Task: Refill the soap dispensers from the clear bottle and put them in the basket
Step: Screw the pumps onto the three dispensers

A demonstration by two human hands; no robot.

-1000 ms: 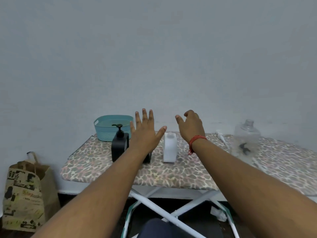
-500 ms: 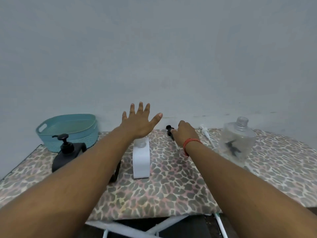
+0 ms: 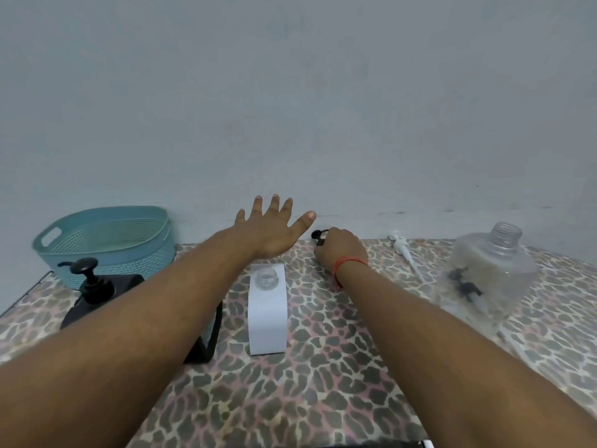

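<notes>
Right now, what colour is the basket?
Teal, with a woven-look wall; the basket shows best in the head view, at the table's back left.

My left hand (image 3: 269,229) hovers with fingers spread above the white dispenser (image 3: 267,313), which stands open-necked on the leopard-print board (image 3: 323,383). My right hand (image 3: 340,250), a red thread (image 3: 347,263) at the wrist, curls round a black pump head (image 3: 318,235) near the wall. A black dispenser (image 3: 93,295) with its pump on stands left of my forearm, just before the teal basket (image 3: 106,240). A white pump (image 3: 402,250) lies beside the uncapped clear bottle (image 3: 491,273) on the right.
</notes>
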